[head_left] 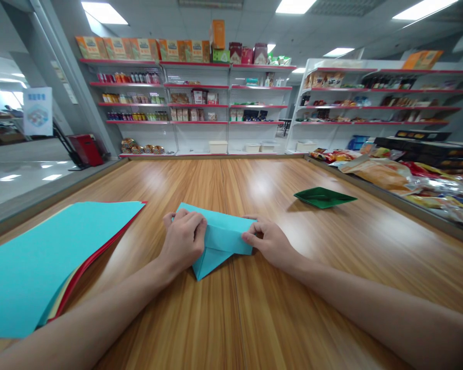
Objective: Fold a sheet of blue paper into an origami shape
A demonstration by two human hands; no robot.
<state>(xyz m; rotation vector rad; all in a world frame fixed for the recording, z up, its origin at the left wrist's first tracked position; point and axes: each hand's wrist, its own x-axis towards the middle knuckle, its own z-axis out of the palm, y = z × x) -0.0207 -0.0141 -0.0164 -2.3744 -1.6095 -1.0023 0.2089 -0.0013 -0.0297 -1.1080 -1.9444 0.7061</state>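
Observation:
A light blue sheet of folded paper [224,234] is held between my two hands just above the wooden table, with a triangular flap pointing down toward me. My left hand [185,236] is closed on its left end, fingers curled over the edge. At the right end, my right hand [269,240] pinches the paper between thumb and fingers. Farther off to the right rests a dark green folded paper boat [324,197], apart from both hands. The underside of the blue paper is hidden.
A stack of coloured paper [61,246], blue on top with red and cream below, lies at the left. The wooden table [231,177] has a raised rim. Packaged snacks [401,174] are heaped beyond its right edge. Stocked shelves [195,87] stand behind.

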